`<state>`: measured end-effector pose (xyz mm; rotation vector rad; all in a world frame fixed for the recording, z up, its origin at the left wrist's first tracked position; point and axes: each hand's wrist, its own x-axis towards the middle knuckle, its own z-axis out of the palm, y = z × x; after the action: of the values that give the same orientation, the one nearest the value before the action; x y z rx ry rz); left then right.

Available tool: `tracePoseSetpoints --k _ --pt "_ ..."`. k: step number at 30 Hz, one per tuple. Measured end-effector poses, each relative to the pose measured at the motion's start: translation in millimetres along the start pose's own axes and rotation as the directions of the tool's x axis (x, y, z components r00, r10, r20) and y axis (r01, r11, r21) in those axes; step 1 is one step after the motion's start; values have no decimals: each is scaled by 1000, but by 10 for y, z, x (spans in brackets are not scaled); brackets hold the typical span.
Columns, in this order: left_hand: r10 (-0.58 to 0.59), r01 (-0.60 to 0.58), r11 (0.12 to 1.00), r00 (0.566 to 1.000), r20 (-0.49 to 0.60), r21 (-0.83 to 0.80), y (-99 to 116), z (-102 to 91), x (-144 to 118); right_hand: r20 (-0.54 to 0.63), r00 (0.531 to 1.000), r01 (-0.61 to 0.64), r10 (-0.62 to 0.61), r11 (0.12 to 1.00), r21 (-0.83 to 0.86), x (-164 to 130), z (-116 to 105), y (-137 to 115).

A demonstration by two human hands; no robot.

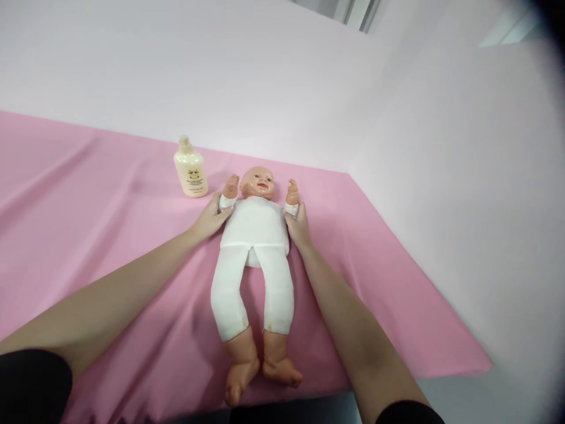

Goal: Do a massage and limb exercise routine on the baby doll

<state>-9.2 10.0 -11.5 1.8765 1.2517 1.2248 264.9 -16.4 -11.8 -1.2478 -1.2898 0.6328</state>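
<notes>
A baby doll (255,227) with a white cloth body lies on its back, head away from me and bare feet toward me. Its forearms point up. My left hand (212,218) is closed around the doll's arm on the left, thumb toward the chest. On the other side, my right hand (299,227) grips the doll's other arm just below the wrist. The fingers behind both arms are partly hidden.
A cream-coloured lotion bottle (191,169) stands upright to the left of the doll's head. Pink cloth (101,194) covers the table, with a few wrinkles. White walls (265,76) rise behind and to the right.
</notes>
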Motion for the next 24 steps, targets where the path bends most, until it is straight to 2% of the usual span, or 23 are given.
tracePoseSetpoints --k 24 --pt "34 -35 999 999 -10 -18 -43 6 9 10 1000 19 -19 1000 -13 18 3 73"
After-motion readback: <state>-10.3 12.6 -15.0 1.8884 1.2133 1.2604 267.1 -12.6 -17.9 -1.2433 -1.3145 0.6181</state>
